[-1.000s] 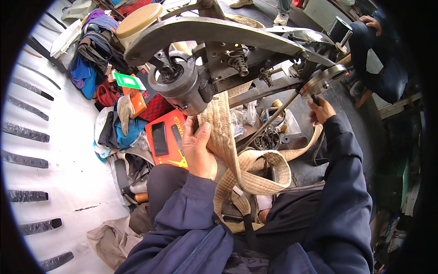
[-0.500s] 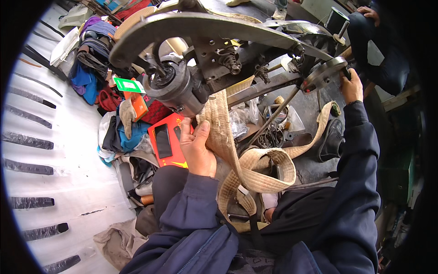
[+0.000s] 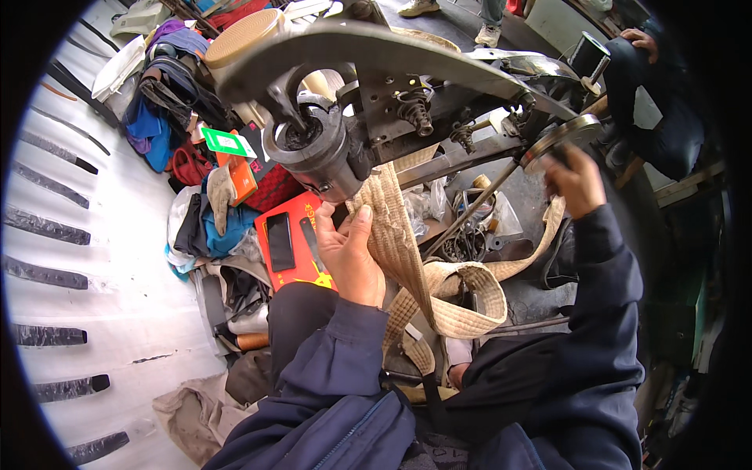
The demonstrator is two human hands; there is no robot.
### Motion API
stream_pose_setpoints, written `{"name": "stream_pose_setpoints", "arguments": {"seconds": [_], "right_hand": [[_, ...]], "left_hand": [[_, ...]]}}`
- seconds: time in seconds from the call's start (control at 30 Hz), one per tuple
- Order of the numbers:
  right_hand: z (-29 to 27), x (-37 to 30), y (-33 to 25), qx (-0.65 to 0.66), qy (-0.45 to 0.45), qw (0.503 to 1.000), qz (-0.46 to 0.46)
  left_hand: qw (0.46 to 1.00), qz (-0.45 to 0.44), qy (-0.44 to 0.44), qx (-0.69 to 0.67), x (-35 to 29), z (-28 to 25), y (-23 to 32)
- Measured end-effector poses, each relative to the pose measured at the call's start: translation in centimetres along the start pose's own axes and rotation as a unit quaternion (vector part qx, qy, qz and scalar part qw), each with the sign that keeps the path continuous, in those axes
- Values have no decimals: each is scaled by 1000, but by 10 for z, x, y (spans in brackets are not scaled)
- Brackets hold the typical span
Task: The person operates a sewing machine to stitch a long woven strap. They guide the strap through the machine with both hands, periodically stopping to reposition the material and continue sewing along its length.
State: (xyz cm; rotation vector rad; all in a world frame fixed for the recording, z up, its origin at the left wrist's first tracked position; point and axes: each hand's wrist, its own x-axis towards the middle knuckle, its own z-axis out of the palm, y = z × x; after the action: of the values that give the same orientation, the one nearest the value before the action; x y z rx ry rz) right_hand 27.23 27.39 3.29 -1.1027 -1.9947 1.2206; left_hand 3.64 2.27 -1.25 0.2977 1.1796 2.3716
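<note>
My left hand [image 3: 354, 258] pinches a wide beige woven strap [image 3: 389, 215] between thumb and fingers, just below the round metal head [image 3: 317, 149] of a hand-cranked sewing machine [image 3: 439, 70]. The strap runs up under that head and hangs down toward my lap in loose loops. At the machine's right end, my right hand [image 3: 578, 184] is closed at the lower rim of the metal handwheel [image 3: 562, 139]. Motion blurs its fingers, and the exact grip is partly hidden. The machine's needle area is out of clear sight behind the metal head.
A red box [image 3: 296, 239] with a black phone [image 3: 280, 241] on it lies left of my left hand. Piled bags and cloths [image 3: 168, 86] stand farther left. A thread spool [image 3: 589, 56] sits on the machine's far right, near another person's knee [image 3: 666, 117].
My right hand has moved left and down around the handwheel. The view has shifted slightly, so the machine appears a little farther right. My left hand still pinches the strap.
</note>
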Motion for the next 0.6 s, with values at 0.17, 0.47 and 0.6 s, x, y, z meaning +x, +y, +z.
{"name": "stream_pose_setpoints", "arguments": {"seconds": [0.17,0.47,0.6], "right_hand": [[-66,39,25,-228,214,950,14],[-46,50,142,-218,129,955,155],[7,7,81,-18,-63,972,227]], "left_hand": [[1000,-20,-11,13,5,-1,1],[997,-39,-55,28,-13,-5,13],[998,-25,-37,41,-12,-3,11]]}}
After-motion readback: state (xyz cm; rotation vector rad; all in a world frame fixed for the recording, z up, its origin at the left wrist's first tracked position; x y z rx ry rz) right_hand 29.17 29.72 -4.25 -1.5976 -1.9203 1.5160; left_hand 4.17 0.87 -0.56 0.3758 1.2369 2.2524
